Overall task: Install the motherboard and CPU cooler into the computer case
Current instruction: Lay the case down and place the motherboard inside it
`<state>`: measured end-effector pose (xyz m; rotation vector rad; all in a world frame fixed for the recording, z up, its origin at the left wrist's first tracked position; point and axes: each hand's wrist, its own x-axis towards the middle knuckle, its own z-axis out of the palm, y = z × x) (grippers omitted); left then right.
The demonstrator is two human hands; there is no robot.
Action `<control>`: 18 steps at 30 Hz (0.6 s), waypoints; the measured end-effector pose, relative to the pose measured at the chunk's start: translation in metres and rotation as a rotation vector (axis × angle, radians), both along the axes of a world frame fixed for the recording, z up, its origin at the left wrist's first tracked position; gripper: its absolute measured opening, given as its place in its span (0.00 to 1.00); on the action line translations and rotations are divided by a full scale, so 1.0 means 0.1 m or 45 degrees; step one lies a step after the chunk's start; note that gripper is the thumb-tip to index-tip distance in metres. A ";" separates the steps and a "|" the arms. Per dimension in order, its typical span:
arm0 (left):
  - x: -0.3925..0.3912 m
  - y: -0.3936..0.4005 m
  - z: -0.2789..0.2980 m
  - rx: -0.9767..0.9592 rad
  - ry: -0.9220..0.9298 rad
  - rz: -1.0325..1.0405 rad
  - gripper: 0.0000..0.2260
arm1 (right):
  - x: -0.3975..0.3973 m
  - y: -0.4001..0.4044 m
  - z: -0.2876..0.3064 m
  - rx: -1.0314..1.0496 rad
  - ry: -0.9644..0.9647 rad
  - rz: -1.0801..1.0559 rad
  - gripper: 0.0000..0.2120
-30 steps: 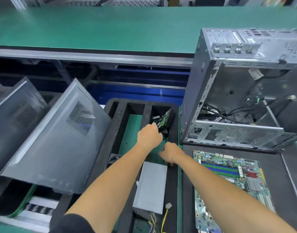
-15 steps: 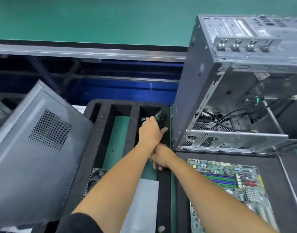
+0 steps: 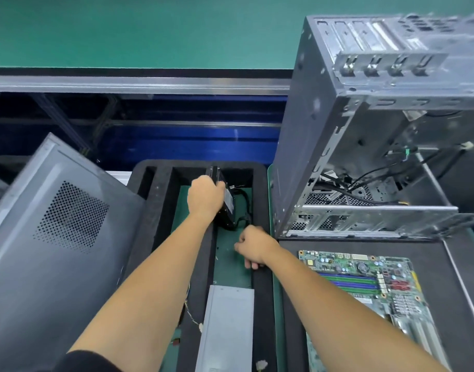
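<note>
Lifted since half a second ago: black drive-like part [image 3: 228,202], now raised on edge above the far end of the foam tray [image 3: 160,210], label side facing right, cable trailing from its lower right corner. Gripped by the left hand [image 3: 205,197], fingers curled over the top edge, at centre frame. Just below and right, right hand [image 3: 253,247] with fingers curled under, knuckles up, resting on the tray's right wall; possibly pinching something small, but cannot tell from this angle. Lower in the same tray slot, grey metal box [image 3: 228,326] lying flat, thin wires beside it at lower centre. Right of the tray, motherboard [image 3: 364,280] lying flat on a dark mat [image 3: 432,264] at lower right, untouched. Above it, at upper right, open computer case [image 3: 338,157] standing, loose black cables inside, blurred at the top edge. Leaning at left of frame, grey side panel [image 3: 56,237] with a perforated vent.
</note>
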<state>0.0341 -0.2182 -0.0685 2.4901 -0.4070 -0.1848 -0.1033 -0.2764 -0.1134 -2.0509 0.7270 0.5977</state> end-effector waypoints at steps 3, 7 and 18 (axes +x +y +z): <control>0.11 0.09 0.10 -0.047 -0.026 -0.009 0.17 | 0.00 0.01 0.01 0.001 0.015 -0.011 0.09; 0.21 0.18 0.25 -0.022 -0.049 -0.107 0.19 | 0.00 0.01 0.03 -0.009 0.016 -0.019 0.10; -0.23 0.34 0.12 0.383 0.328 -0.379 0.14 | -0.01 0.04 0.09 -0.039 0.016 -0.027 0.08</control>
